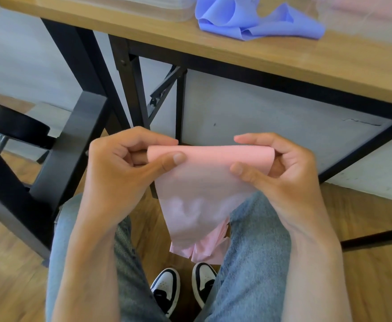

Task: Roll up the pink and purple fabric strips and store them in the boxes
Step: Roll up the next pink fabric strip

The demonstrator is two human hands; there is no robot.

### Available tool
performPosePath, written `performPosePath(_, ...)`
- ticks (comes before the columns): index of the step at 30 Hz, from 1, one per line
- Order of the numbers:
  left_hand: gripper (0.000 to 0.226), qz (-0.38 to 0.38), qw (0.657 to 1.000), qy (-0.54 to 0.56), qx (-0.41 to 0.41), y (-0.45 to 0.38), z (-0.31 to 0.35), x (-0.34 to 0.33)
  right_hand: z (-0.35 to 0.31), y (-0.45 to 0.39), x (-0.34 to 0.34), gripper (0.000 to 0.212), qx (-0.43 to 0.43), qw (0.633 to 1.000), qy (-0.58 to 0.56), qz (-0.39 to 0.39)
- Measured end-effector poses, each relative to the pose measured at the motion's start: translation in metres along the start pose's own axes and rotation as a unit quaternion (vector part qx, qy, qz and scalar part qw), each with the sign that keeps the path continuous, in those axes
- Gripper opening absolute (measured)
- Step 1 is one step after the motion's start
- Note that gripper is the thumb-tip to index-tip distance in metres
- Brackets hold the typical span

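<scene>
A: Looking down from the head view: pinching the left end of the pink strip [210, 156] with the left hand [130, 163], thumb on the near face, fingers curled behind. Doing the same at the other end with the right hand [273, 163], thumb pressing the front, fingers wrapped round the back.

B: Starting the roll, then?

A: Seemingly just beginning it. Folding the top edge over into a first turn between the two hands, above the lap. Letting the rest hang down between the knees, bunching in a loose heap near the floor, just above the shoes [183, 289].

B: And the purple strip [257, 19]?

A: Lying crumpled on the worktop [283, 56], untouched, well apart from both hands. Sitting near it, clear boxes [144, 8] along the far edge, only partly in view; possibly holding something pink at the far right, too blurred to tell.

B: Worrying about anything?

A: Probably rolling crooked, if one thumb feeds faster than the other, giving a cone rather than a neat cylinder. Also risking the heap below snagging or twisting as it gets drawn up, putting creases into the roll. And, with thin slippery fabric, losing the first turn if either pinch loosens.
</scene>
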State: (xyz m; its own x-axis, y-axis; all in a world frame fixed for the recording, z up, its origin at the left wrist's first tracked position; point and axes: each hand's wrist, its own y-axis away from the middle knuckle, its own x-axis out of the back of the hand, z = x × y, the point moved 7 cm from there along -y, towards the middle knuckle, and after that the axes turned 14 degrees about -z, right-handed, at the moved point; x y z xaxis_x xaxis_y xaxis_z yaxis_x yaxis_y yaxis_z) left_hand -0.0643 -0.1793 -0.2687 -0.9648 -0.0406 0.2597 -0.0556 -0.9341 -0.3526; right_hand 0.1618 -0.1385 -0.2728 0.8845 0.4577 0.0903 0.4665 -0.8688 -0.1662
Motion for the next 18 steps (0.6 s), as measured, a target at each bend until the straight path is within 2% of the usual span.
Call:
performPosePath(2,0.019,0.001,1.000,0.000,0.007,0.0003,-0.0013,0.0008,0.0007,-0.0003,0.0008,0.027,-0.004,1.000,0.010,0.008)
performPosePath(7,0.029,-0.023,1.000,0.008,0.006,0.0001,-0.0017,-0.0036,0.0012,-0.0004,0.0032,0.008,0.004,1.000,0.003,0.031)
performPosePath(10,0.022,-0.012,1.000,-0.005,0.010,-0.0001,-0.0020,-0.0018,-0.0004,0.0000,0.0015,0.013,0.001,1.000,0.015,0.009)
performPosePath(13,0.025,-0.008,1.000,-0.013,0.011,-0.0002,-0.0019,-0.0013,-0.0010,0.0001,0.0001,0.022,0.003,1.000,0.010,0.005)
performPosePath(18,0.031,-0.025,1.000,-0.002,0.011,-0.0005,-0.0031,-0.0040,-0.0026,-0.0004,0.0047,0.011,0.018,0.998,0.010,0.056)
